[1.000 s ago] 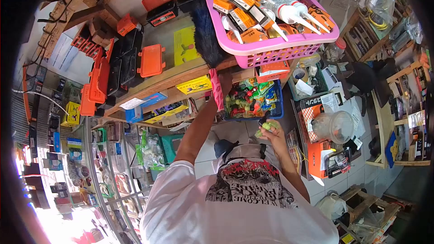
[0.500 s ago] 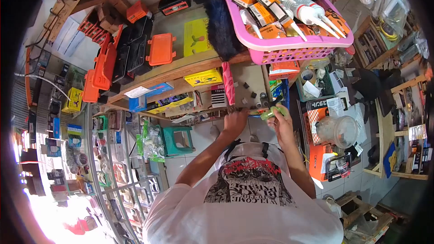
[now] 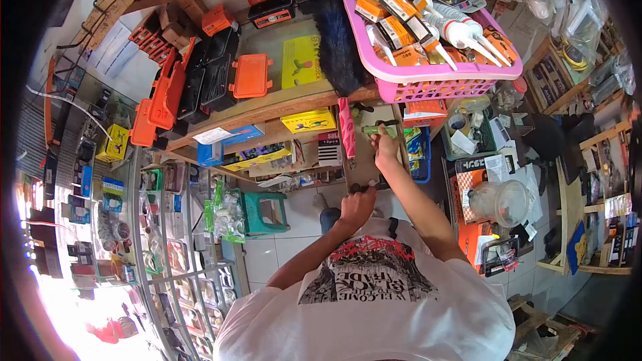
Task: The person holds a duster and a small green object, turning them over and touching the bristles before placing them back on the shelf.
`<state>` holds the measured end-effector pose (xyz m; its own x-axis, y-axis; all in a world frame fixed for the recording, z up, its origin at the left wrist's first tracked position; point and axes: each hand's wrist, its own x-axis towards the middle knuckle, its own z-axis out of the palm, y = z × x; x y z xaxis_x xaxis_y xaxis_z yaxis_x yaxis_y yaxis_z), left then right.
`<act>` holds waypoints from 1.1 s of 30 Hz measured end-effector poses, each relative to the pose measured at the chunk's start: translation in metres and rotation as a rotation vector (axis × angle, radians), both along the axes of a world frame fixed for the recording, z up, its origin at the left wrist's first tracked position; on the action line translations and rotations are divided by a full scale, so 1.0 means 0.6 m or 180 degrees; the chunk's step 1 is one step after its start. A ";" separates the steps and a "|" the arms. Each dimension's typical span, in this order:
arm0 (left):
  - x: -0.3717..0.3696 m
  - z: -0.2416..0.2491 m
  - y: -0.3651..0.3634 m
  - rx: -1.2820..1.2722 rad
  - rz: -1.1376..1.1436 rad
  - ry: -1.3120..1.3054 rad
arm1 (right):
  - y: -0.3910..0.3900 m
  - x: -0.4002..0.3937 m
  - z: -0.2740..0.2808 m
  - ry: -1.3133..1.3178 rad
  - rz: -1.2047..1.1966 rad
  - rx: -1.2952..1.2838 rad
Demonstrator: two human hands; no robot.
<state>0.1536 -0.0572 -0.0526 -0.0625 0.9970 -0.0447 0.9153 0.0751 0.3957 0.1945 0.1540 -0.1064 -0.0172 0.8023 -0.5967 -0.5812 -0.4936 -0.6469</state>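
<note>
A basket of sealant tubes stands on the top shelf, with a brush just left of it and tool cases further left. Below the basket, the right hand reaches toward a small packet at the shelf front; the left hand sits nearer the body. A plastic jar stands to the right, a stool on the floor to the left.

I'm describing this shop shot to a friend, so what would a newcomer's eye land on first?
Probably the pink basket of sealant tubes and orange packets at the top, jutting over the wooden shelf. Next, the orange and black cases stacked at upper left. In the middle, the right hand reaches up with a small green packet, while the left hand grips something small below.
</note>
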 end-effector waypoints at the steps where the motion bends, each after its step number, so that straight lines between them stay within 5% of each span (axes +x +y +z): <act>1: 0.000 -0.006 -0.003 0.0019 -0.0011 -0.0003 | 0.014 -0.013 -0.012 -0.0245 -0.0030 0.0062; 9: -0.002 0.000 -0.004 -0.0103 -0.0033 -0.0035 | 0.102 -0.072 -0.045 -0.0042 -0.1091 -0.0057; 15: -0.009 -0.026 0.001 -0.0062 -0.0031 -0.0251 | 0.145 -0.050 -0.074 -0.0808 -0.0192 -0.0241; 18: -0.007 0.004 0.003 -0.0036 -0.0064 -0.0154 | 0.113 -0.026 -0.016 -0.0374 0.0044 -0.0364; 21: -0.010 -0.005 0.011 -0.0155 -0.0045 -0.0190 | 0.027 0.018 0.052 0.0320 0.0150 0.0048; 25: -0.013 -0.004 0.025 -0.0099 -0.0032 -0.0143 | -0.093 0.129 0.171 0.1509 0.1582 0.0830; 28: -0.026 0.002 0.055 -0.0054 -0.0013 -0.0049 | -0.128 0.228 0.213 0.1493 0.1779 0.1308; 33: -0.093 -0.075 0.154 0.0817 -0.0346 0.0202 | -0.148 0.373 0.177 0.0502 0.0651 0.1265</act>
<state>0.0980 0.0351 -0.0975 0.0508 0.9763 0.2106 0.9361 -0.1200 0.3306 0.4186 0.0653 -0.0002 -0.2643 0.9386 -0.2216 -0.6043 -0.3403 -0.7204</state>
